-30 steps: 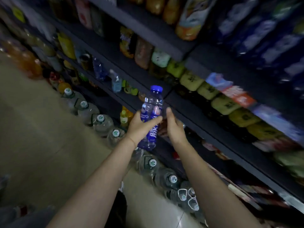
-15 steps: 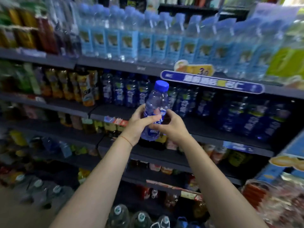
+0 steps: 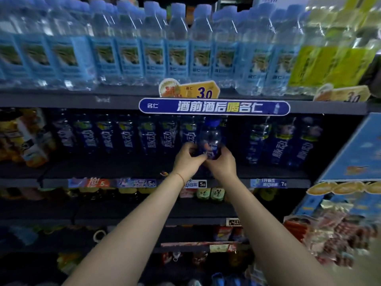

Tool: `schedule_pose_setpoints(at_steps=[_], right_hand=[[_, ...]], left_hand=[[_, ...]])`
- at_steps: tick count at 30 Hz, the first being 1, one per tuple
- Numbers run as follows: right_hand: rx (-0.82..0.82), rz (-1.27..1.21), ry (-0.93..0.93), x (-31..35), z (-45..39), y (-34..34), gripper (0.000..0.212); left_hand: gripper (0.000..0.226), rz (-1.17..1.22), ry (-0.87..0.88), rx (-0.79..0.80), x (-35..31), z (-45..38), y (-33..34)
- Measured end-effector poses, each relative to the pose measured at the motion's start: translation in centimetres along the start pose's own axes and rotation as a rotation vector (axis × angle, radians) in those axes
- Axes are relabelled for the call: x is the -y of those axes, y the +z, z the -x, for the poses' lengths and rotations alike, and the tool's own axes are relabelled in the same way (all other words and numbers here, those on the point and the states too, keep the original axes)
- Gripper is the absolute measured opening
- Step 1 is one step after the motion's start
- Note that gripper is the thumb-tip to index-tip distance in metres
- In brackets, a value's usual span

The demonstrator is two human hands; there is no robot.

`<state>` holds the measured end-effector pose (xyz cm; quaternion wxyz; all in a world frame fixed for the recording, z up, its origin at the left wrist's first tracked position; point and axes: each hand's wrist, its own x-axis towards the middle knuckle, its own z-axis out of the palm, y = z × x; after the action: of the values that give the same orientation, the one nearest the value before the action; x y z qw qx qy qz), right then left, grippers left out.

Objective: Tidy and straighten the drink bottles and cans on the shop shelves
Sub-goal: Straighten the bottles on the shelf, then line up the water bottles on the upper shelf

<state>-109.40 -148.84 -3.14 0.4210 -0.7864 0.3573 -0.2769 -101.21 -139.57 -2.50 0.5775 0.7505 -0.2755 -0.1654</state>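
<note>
A clear bottle with a blue cap and dark blue label [image 3: 209,139] stands upright inside the second shelf, in a gap in the row of matching dark blue bottles [image 3: 127,134]. My left hand [image 3: 188,161] grips its lower left side and my right hand [image 3: 222,164] grips its lower right side, both with curled fingers. The bottle's base is hidden behind my hands. More dark blue bottles [image 3: 282,139] stand to its right.
Light blue water bottles [image 3: 132,48] fill the top shelf, with yellow-green ones [image 3: 334,50] at the right. A blue banner sign [image 3: 214,107] runs along the shelf edge just above the bottle's cap. Snack packets [image 3: 338,230] and a blue display box stand at the right. Lower shelves hold cans.
My view swung up from the floor-level shelves to face the shelving. Both hands carried the bottle forward and set it into the row on the second shelf.
</note>
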Motion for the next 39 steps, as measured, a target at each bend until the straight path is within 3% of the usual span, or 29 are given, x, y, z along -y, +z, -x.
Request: schedule_pose_setpoints(at_steps=[7, 15, 17, 22, 27, 33, 36, 39], right_hand=[[-0.02, 0.171, 0.041, -0.1, -5.1, 1.9, 0.059], [0.013, 0.201, 0.094, -0.3, -5.3, 1.6, 0.043], [0.032, 0.12, 0.091, 0.0, -3.8, 1.3, 0.042], [0.057, -0.044, 0.023, 1.2, 1.4, 1.5, 0.03], [0.244, -0.159, -0.06, 2.9, 7.9, 5.3, 0.019], [0.576, -0.121, -0.071, 5.8, 15.3, 13.1, 0.021], [0.802, -0.021, -0.13, 8.2, 18.5, 17.9, 0.023], [0.908, -0.013, -0.14, 11.6, 22.0, 23.6, 0.023]], left_hand=[[0.054, 0.012, -0.027, 0.179, 0.2, -3.4, 0.3], [0.068, 0.028, -0.073, 0.336, 0.1, -2.7, -0.1], [0.062, 0.005, -0.077, 0.282, 0.0, -1.8, -0.2], [0.021, -0.016, -0.138, 0.076, 0.6, 2.9, -2.7], [0.021, -0.044, -0.257, -0.026, 3.7, 10.1, -8.4], [0.016, -0.248, -0.45, 0.079, 8.1, 16.5, -19.9], [0.03, -0.303, -0.582, 0.166, 10.2, 19.5, -26.5], [0.037, -0.246, -0.624, 0.144, 12.9, 22.7, -33.4]])
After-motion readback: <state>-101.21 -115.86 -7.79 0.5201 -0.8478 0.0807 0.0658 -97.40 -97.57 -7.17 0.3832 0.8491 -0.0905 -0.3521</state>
